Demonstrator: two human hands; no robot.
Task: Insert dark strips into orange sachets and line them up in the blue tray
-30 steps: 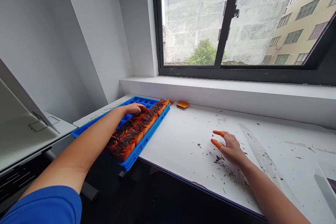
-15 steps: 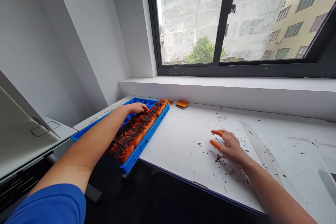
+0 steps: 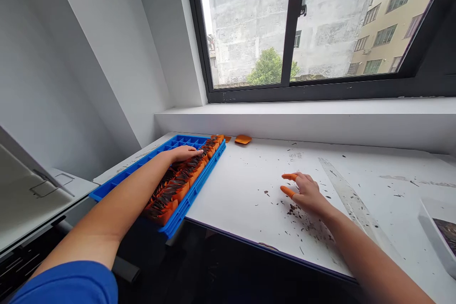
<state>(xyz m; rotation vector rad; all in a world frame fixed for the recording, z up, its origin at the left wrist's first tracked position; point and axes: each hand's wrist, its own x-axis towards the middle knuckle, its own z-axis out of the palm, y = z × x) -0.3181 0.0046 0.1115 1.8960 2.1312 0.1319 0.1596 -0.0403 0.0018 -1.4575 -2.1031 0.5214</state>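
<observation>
A blue compartment tray (image 3: 194,191) lies at the left end of the white table (image 3: 242,190), partly hanging over its edge. One long side of it is packed with orange holders full of dark strips (image 3: 178,183). My left hand (image 3: 184,152) rests flat on top of those holders near the tray's far end, fingers stretched out. My right hand (image 3: 303,191) lies on the table to the right of the tray, fingers loosely spread, with orange finger cots on thumb and forefinger. It holds nothing. Dark flakes are scattered under and around it.
A clear plastic ruler (image 3: 351,199) lies diagonally right of my right hand. Two loose orange holders (image 3: 243,139) sit near the windowsill behind the tray. A white box (image 3: 440,235) stands at the right edge. A grey machine (image 3: 32,194) stands left of the table.
My left hand has slid a little further along the orange holders and flattened. My right hand has barely moved. The camera has turned slightly to the right.
</observation>
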